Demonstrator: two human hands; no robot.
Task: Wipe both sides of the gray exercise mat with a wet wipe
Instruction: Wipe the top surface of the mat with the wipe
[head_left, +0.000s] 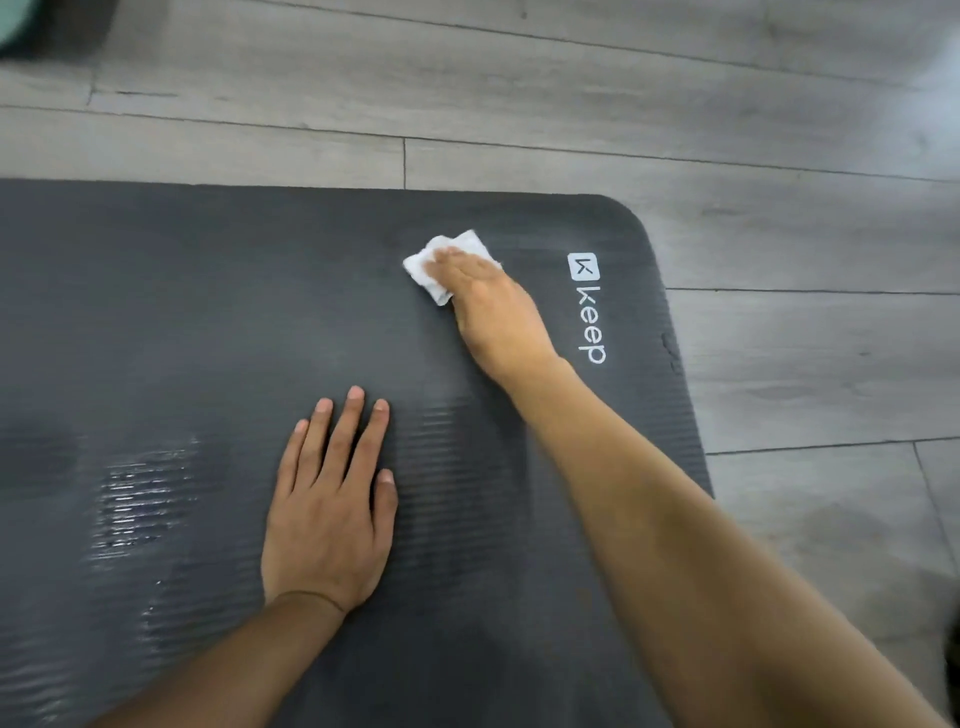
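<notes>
The gray exercise mat (208, 322) lies flat on the floor, ribbed side up, with a white "keep" logo near its right end. My right hand (493, 312) reaches out toward the far right corner and presses a folded white wet wipe (441, 254) flat against the mat under its fingers. My left hand (330, 514) rests palm down on the mat nearer to me, fingers spread, holding nothing. Shiny damp streaks show on the mat to the left of my left hand.
Gray wood-look floor planks (779, 156) surround the mat at the far side and the right. A dark and greenish object (47, 26) sits at the far left corner of the view, blurred.
</notes>
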